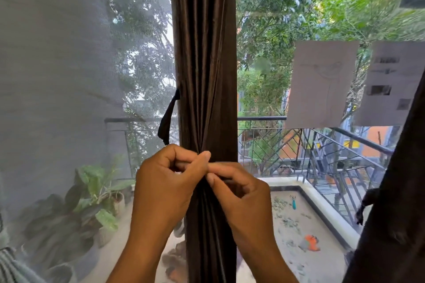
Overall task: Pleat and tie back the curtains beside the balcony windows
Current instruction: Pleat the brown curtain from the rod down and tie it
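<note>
A dark brown curtain hangs gathered into narrow vertical pleats in the middle of the view. My left hand and my right hand meet in front of it at waist height, fingers pinching the folds together. A dark tie-back strap dangles loose from the curtain's left edge, just above my left hand. A second dark curtain fills the right edge, with a tie-back end hanging off it.
A sheer white net curtain covers the left window. Two paper sheets are stuck on the right glass. Outside lie the balcony railing, potted plants and trees.
</note>
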